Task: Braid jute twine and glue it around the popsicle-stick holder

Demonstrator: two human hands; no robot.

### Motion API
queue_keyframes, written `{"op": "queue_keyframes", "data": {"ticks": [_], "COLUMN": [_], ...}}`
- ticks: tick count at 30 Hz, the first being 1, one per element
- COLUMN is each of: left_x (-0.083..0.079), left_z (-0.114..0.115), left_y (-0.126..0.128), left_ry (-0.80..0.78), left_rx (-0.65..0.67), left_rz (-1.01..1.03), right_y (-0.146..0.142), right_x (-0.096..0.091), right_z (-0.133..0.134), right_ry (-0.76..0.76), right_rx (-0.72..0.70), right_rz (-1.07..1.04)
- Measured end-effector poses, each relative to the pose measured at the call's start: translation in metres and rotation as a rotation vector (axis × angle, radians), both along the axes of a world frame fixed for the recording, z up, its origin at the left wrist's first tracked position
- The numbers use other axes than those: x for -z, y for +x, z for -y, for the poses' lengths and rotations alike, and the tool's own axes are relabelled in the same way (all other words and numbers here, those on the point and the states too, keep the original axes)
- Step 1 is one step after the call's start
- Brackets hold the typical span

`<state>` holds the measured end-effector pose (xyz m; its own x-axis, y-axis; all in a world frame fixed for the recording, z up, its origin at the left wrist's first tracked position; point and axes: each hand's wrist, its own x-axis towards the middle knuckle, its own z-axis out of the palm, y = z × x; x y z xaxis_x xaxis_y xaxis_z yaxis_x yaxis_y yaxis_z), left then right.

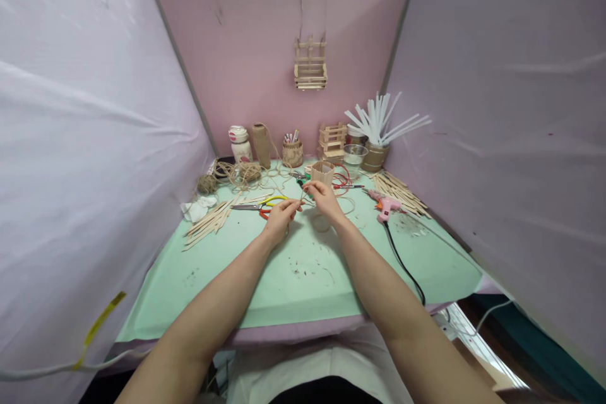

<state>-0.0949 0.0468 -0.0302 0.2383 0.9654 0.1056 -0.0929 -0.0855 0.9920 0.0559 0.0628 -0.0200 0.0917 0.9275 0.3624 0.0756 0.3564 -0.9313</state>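
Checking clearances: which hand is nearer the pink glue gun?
Right. The right hand is to the left of the pink glue gun; the left hand is farther left, on the right hand's far side from it.

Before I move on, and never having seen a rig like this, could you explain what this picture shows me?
There is no machine here: a person works with two bare hands. This single picture comes from a camera worn on the head, looking forward and down. The left hand's grip and the right hand's grip are close together over a pale green table, pinching what looks like a thin strand of tan twine. To the left lie metal scissors with a yellow handle and flat pale wooden sticks; to the right, a pink glue gun. Just beyond the hands stands an open-topped, wood-coloured container.
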Motion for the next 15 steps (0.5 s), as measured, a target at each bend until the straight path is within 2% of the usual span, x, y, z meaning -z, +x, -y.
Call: {"op": "queue_keyframes", "data": {"ticks": [5, 8, 11, 15], "left_x": [0.0017, 0.0036, 0.0054, 0.0055], "left_z": [-0.0022, -0.0037, -0.0043, -0.0030], "left_y": [-0.0027, -0.0039, -0.0037, -0.0018], "left_ry": [0.058, 0.081, 0.074, 0.085], "left_rx": [-0.027, -0.030, -0.021, -0.007], "left_rz": [0.007, 0.017, -0.005, -0.074], "right_y": [0.0028, 0.0035, 0.0040, 0.0057], "right_x": [0.0022, 0.0044, 0.0065, 0.0068], "right_z": [0.0016, 0.0001, -0.0022, -0.0027], "right_ry": [0.088, 0.097, 0.078, -0.036], "right_rx": [-0.167, -0.166, -0.027, 0.213], "right_rz": [0.294, 0.370, 0.436, 0.501]}}
